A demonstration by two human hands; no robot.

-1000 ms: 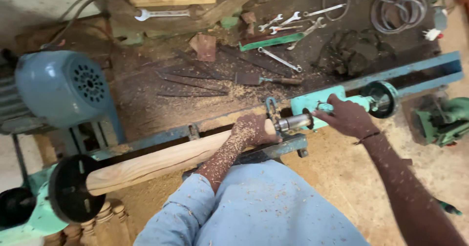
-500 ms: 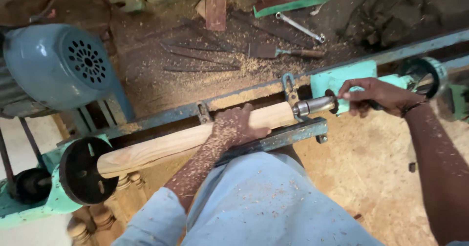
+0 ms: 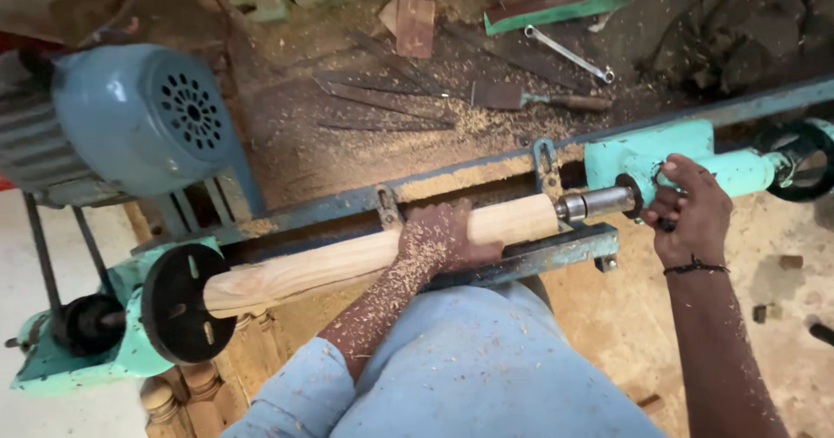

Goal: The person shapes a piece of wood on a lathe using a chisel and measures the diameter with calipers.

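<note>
my left hand (image 3: 443, 240) is gripping the wooden blank (image 3: 365, 255), lying lengthwise left to right, while my right hand (image 3: 688, 212) is closing around the tailstock (image 3: 643, 155) lever at its right end.

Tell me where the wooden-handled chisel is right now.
In the head view, the wooden-handled chisel lies on the sawdust-covered bench behind the lathe, upper middle, just below the long spanner.
</note>
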